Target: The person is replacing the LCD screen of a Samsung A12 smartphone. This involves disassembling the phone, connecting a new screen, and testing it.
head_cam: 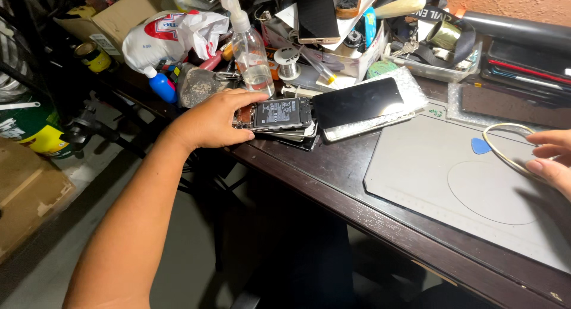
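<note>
Pinching the opened phone with our left hand, centre frame; right hand loosely fingers a ring. Stack beneath could slide.

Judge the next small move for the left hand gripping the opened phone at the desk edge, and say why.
Probably lift the opened phone off the stack and bring it onto the grey mat. The left hand already grips its end, it sits on other phone parts at the desk edge, and the mat has bare space. The right hand rests by a wire ring.

Bare arms and hands
The left hand and forearm are sleeveless; right hand fingers show short, unpainted nails.
</note>
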